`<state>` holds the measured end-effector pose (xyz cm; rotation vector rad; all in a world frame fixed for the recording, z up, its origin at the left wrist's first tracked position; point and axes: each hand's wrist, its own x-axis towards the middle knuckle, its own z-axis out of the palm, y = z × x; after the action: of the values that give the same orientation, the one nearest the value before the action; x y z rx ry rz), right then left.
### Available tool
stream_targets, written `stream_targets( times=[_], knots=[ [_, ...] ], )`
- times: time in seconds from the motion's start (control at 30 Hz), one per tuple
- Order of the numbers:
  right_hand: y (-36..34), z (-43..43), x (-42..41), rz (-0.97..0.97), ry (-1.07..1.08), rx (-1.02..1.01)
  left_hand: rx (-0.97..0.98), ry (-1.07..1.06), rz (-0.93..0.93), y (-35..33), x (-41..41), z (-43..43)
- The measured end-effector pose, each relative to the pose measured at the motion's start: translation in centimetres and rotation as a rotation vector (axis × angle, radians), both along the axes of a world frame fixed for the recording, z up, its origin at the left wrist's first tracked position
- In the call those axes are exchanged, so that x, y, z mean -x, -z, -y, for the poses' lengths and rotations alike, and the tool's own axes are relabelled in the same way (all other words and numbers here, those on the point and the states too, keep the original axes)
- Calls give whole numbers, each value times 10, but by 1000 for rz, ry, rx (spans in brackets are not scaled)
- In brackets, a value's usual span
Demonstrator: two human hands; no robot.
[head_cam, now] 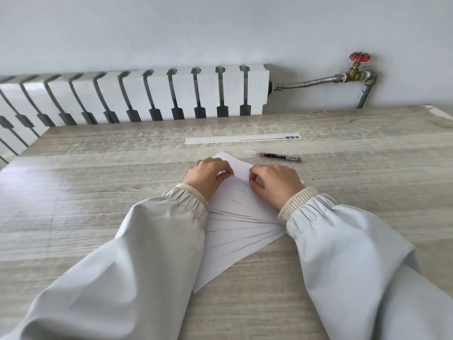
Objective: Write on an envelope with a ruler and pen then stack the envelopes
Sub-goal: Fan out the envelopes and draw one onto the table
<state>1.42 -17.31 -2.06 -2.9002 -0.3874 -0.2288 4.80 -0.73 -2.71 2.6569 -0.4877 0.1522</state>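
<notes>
On the wood-grain bench (pixel 98 192), left grip (pixel 208 175) and right grip (pixel 277 185) each pinch the top envelope (pixel 236 165) by its far edge, over the fanned envelopes (pixel 240 231). Lifting evenly should leave the pile undisturbed.

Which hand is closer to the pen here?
Right. The right hand holds the top envelope just on the person's side of the pen; the left hand holds it too, farther off to the pen's left.

One ruler (pixel 242 138), one pen (pixel 273 156), and overlapping envelopes (pixel 240 231), count unclear.
</notes>
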Motion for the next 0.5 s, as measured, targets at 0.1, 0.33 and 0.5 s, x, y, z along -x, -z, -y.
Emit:
stream_targets(
  times=[0.1,0.33,0.5],
  knots=[
    [-1,2,1,-79,-26,20,18,0,17,0,1,1],
    [-9,7,0,-99,27,-86,-15,-31,65,-5,3,1],
    [-27,4,-3,-57,20,-89,-35,-62,179,-25,7,3]
  ],
)
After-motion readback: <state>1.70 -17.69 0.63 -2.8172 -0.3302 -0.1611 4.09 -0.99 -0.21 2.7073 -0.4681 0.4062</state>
